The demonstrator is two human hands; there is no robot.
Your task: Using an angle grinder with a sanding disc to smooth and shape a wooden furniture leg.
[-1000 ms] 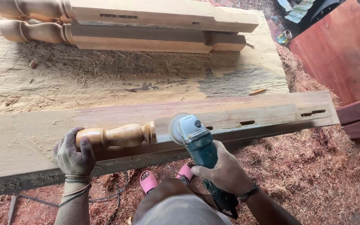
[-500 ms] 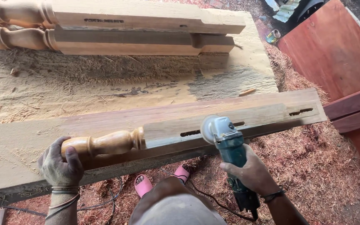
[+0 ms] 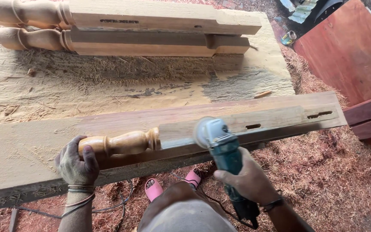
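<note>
- Now the left hand (image 3: pixel 77 161) is closed around the rounded end of a turned wooden leg (image 3: pixel 220 126), with the fingers wrapped over the knob.
- This leg lies lengthwise along the front part of the tabletop (image 3: pixel 18 150), a wide plank covered with pale sawdust; the turned part is on the person's left, and the long square part with three narrow slots runs to the right.
- The right hand (image 3: pixel 247 180) is closed tightly around the body of a teal angle grinder (image 3: pixel 224 154).
- The disc of the grinder touches the front face of the square part, just beside the turned part of the leg.
- A dark cable from the grinder hangs down near the right wrist, which wears a dark band.
- Two more turned legs (image 3: pixel 121 28) lie side by side at the far edge of the tabletop, well apart from the hands, with their turned ends also to the left.
- Under the front edge of the tabletop two pink sandals (image 3: pixel 172 184) stand on the ground, which is covered with reddish wood shavings (image 3: pixel 331 180).
- At the right there are reddish boards (image 3: pixel 357 51), and a small tin can (image 3: pixel 287 38) is on the ground near them.
</note>
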